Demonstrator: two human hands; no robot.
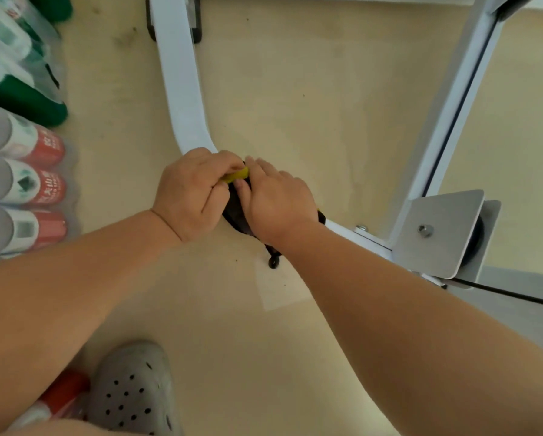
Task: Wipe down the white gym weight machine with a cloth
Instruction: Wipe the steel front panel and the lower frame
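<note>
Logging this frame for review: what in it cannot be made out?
Head view:
- The cloth: mostly covered by the left hand and right hand; shape unclear.
- The white frame bar: its bend hidden under both hands.
- The right hand: its back hides whether it grips the cloth.
- The bottles: labels blurred, unreadable.
- The pulley: mostly behind its metal plate.

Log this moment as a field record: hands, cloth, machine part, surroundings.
left hand: pinches the cloth's yellow edge
right hand: fingers laid over the cloth, pressing it
cloth: dark with a yellow edge, bunched between both hands at the bar's bend
white bar: curved frame tube running from the top down to the hands
metal plate: at right, bolted
surroundings: bottles in rows at left; grey clog below
</note>
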